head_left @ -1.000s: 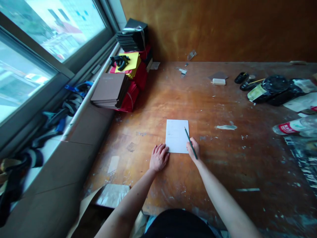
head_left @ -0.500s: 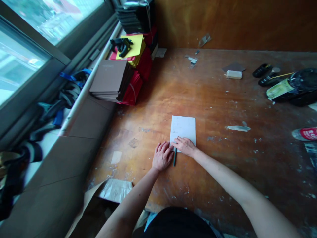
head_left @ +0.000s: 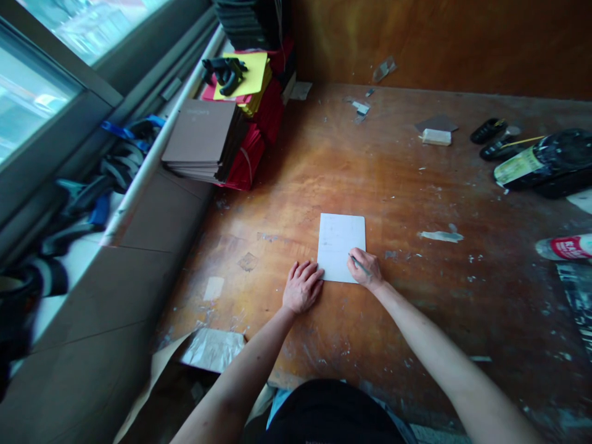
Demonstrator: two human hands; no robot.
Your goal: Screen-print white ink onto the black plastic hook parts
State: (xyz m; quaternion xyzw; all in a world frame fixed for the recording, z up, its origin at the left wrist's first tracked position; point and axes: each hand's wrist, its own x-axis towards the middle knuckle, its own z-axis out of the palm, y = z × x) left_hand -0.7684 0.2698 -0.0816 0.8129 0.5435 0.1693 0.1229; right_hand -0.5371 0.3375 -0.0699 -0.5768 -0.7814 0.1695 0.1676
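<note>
A white rectangular sheet or board [head_left: 338,237] lies flat on the brown wooden table [head_left: 287,213]. My left hand [head_left: 302,287] rests palm down by its lower left corner, fingers spread, the fingertips touching that edge. Over the lower right part of the white piece, my right hand [head_left: 365,269] is closed around a thin dark pencil or pen [head_left: 359,265], its tip pointing up and left. Faint marks show on the white surface.
Brown boards [head_left: 200,132] and red and yellow stacks stand at the back left beside the window ledge. On the right are a dark bottle [head_left: 522,163], a red-labelled bottle [head_left: 572,247] and a small white block [head_left: 436,137].
My right hand has moved right and closed around the pencil or pen, which lay at the white piece's lower edge before. My left hand has stayed nearly in place.
</note>
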